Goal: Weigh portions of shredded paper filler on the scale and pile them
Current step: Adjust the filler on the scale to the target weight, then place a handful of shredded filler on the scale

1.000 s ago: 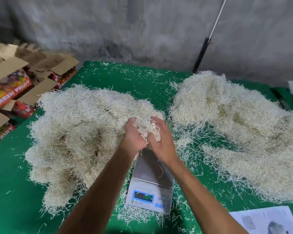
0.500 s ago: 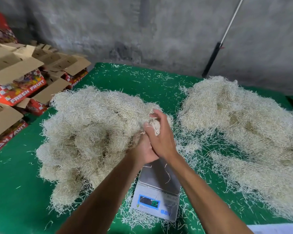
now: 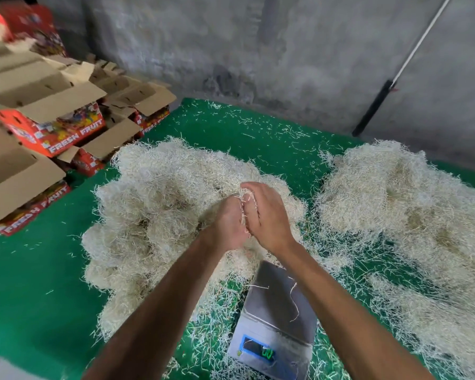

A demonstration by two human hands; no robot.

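Left hand (image 3: 226,224) and right hand (image 3: 266,215) pressed together, knuckles up, over the near edge of the left pile (image 3: 162,215) of shredded paper filler. Fingers curled round a small wad of filler (image 3: 246,196), only a tuft and a few hanging strands showing between the thumbs; rest of the wad hidden inside the palms. Both forearms running in from the bottom edge, cut off by the frame.

Just below the hands, on the green desk (image 3: 33,283), a small scale (image 3: 274,322): long axis running from the near display end away toward the hands, tilted slightly to the right. Steel platter bare but for a few stray strands. Green digits lit on the display, too blurred to read. Near edge of the scale almost at the frame's lower border.

Left pile broad and lumpy, spreading from the hands toward the desk's left side. Second pile (image 3: 412,215) well apart on the right, cut off by the right edge. Loose shreds scattered across the cloth between and around them.

Beyond the desk's left edge, a stack of open cardboard boxes (image 3: 47,124) printed FRESH FRUIT, flaps up; contents not visible. Behind, a grey wall (image 3: 258,42) with a pole (image 3: 395,78) leaning on it, its top out of frame.
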